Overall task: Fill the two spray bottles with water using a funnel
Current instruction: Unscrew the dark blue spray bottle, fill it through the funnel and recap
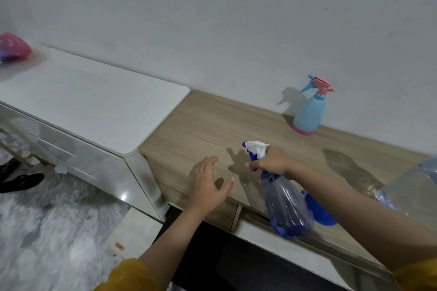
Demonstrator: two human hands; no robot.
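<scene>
Progress looked early. The right hand (272, 160) was clamped round the neck of the clear bottle (287, 205), just under its white and blue trigger head (256, 149), with the bottle tilted and its base toward the bench's front edge; whether the base rested on the bench (212, 123) or hung just above it could not be told. The trigger head was on the bottle, so it had not been opened for filling. Through the clear blue-tinted wall no water line showed, and the bottle looked empty or nearly so, though the tint and glare made that a judgement only.

The left hand (209, 186) hovered over the front edge, fingers spread and apart, holding nothing, near the clear bottle but not touching it.

The pastel bottle (308, 111), light blue with a pink base and pink trigger, stood upright at the back edge by the wall, well apart from both hands, its sprayer on. Its wall was opaque, so its level could not be seen.

A blue piece (319, 212), probably the funnel, lay on the bench just behind the clear bottle, partly hidden by it and sitting in neither bottle. A large clear container (411, 186), blurred at the right edge of the view, may have been the water supply.

By that showing, neither bottle had been opened or filled: both heads were left to unscrew, the funnel to seat, the water to pour, twice over.
</scene>
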